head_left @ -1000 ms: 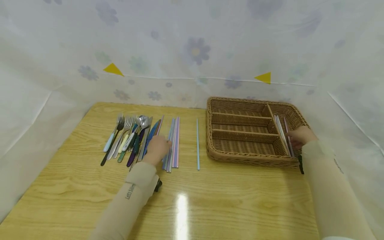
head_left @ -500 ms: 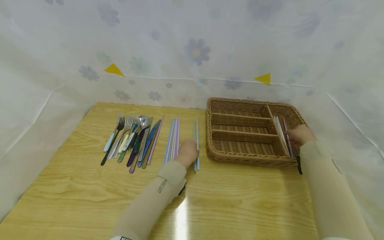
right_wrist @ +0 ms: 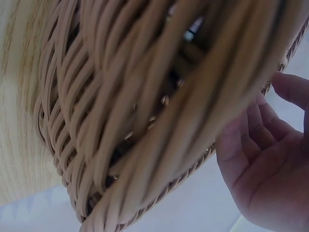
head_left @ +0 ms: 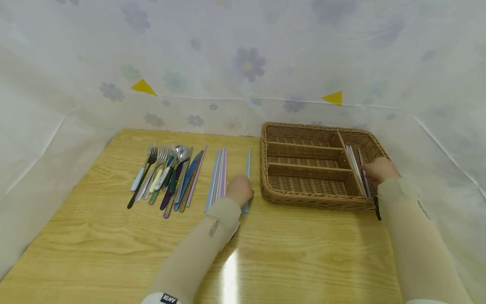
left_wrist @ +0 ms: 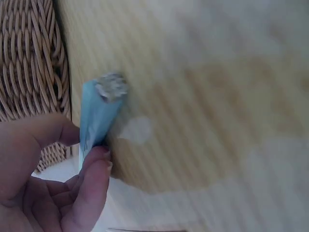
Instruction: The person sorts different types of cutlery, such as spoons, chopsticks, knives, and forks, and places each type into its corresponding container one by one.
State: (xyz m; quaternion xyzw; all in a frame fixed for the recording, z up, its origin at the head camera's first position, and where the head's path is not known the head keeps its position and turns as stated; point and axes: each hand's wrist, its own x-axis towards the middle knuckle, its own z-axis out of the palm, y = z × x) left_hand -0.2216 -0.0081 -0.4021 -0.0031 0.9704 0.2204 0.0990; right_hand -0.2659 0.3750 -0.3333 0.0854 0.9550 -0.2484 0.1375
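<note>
My left hand (head_left: 240, 191) pinches a pair of light-blue chopsticks (left_wrist: 99, 111) between thumb and fingers, near their front ends, just left of the wicker basket (head_left: 315, 205). The patterned end tips point up toward the left wrist camera. In the basket's right-hand compartment, my right hand (head_left: 381, 169) has its fingertips around a purple chopstick (head_left: 360, 156). Pale chopsticks (head_left: 354, 164) lie beside it along the divider. In the right wrist view the woven rim (right_wrist: 159, 145) hides the fingertips of my right hand (right_wrist: 270, 159).
Several pastel chopsticks (head_left: 217, 177) lie left of my left hand. Farther left are forks (head_left: 152, 155), spoons (head_left: 181, 153), knives (head_left: 190, 179) and a separate pink chopstick (head_left: 197, 175). Three side-by-side compartments fill the basket's left part. A flowered cloth (head_left: 212, 109) hangs behind the wooden table (head_left: 303, 253).
My left hand has moved right from the chopstick bundle, bringing a blue chopstick beside the lone one, and now gathers both together. My right hand has barely shifted in the basket.
</note>
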